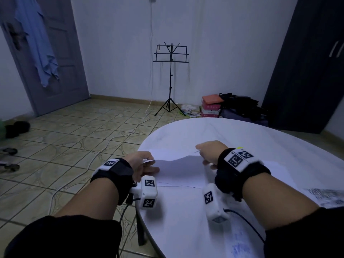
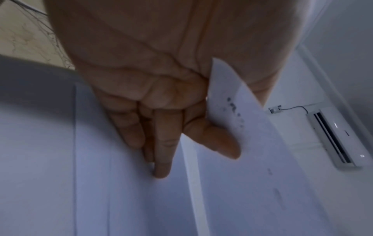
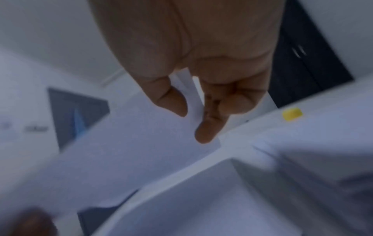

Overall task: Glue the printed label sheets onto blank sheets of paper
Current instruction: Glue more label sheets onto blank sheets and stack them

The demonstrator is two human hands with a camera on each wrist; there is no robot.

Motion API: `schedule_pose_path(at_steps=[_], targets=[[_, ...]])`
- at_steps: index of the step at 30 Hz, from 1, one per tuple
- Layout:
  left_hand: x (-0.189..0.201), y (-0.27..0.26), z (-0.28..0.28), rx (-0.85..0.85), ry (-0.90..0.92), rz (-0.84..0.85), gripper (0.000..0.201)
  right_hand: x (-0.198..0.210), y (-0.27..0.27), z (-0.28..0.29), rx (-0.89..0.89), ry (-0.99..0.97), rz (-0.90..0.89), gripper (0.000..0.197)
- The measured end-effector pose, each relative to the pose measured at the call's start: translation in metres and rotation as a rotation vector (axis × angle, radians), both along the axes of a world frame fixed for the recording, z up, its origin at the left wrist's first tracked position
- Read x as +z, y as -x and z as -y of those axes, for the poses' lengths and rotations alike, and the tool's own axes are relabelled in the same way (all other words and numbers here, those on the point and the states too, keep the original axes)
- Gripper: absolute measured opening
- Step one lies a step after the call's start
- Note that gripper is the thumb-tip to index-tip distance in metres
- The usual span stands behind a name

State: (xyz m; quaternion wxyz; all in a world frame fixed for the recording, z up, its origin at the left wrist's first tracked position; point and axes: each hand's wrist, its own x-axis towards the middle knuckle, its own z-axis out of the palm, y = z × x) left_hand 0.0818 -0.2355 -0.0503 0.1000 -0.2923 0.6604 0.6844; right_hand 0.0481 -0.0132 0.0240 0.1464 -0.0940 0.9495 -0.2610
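- Label sheet [image 1: 178,164], held up off the round white table [image 1: 242,138] by its two side edges, sags in the middle between the hands; faint print shows through it in the left wrist view, so the printed face appears to be turned away from the person.
- Left hand [image 1: 143,164] pinches the sheet's left edge between thumb and forefinger; its other fingers point down onto paper lying on the table.
- Right hand [image 1: 208,152] pinches the sheet's right edge, thumb on one face and forefinger on the other; the right wrist view is blurred, yet the clamp on the paper is plain.
- Blank sheet [image 1: 178,180] lies flat on the table directly beneath the held sheet; its near edge shows just under the sagging fold; more than one layer may lie there, which cannot be settled.
- Further paper lies on the table to the right of the blank sheet: a plain sheet [image 1: 275,170] beyond the right wrist and printed sheets [image 1: 323,197] at the table's right edge; another printed sheet [image 1: 240,244] lies at its near edge.
- Small yellow object [image 1: 239,147] sits on the table just behind the right wrist; possibly a glue-stick cap, not confirmed.
- Assessment: the held sheet is not yet pressed down; whether glue is already applied cannot be seen; laying, aligning and smoothing remain, and the other printed sheets look unmounted.
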Motion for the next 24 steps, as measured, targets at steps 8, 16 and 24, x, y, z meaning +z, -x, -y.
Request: schedule_pose_path(at_steps=[8, 16, 24], targets=[[0.005, -0.015, -0.026, -0.011, 0.077, -0.027, 0.032, 0.003, -0.031, -0.024, 0.032, -0.040, -0.195, 0.028], [0.030, -0.034, -0.070, -0.183, 0.461, -0.092, 0.027, -0.008, -0.072, -0.075, -0.197, 0.332, -0.225, 0.079], [0.047, -0.096, -0.124, -0.383, 0.681, -0.383, 0.103, -0.011, -0.131, -0.166, -0.339, 0.336, -0.125, 0.032]])
